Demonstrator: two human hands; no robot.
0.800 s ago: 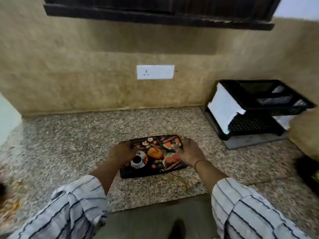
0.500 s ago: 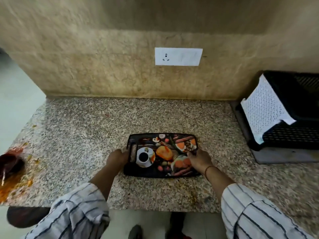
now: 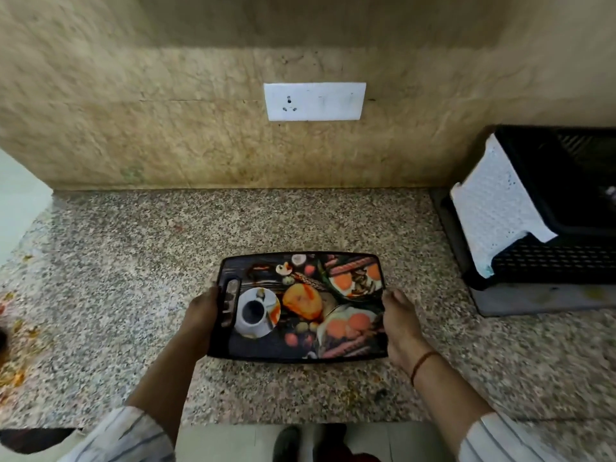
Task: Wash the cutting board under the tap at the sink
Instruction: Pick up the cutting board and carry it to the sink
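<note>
A dark cutting board (image 3: pixel 300 305) printed with food pictures sits over the speckled granite counter (image 3: pixel 133 268), with its handle slot at the left end. My left hand (image 3: pixel 201 311) grips the board's left edge beside that slot. My right hand (image 3: pixel 401 323) holds the right edge, fingers curled under it. The near edge seems slightly raised off the counter. No sink or tap is in view.
A black dish rack (image 3: pixel 560 208) with a white perforated cloth (image 3: pixel 496 208) draped over it stands at the right on a grey tray. A white wall socket (image 3: pixel 315 101) is on the tiled wall. Orange food scraps (image 3: pixel 13 355) litter the counter's left edge.
Both hands have slid from the top of the board to its left and right edges and gripped it. The camera has tilted down and moved closer.
</note>
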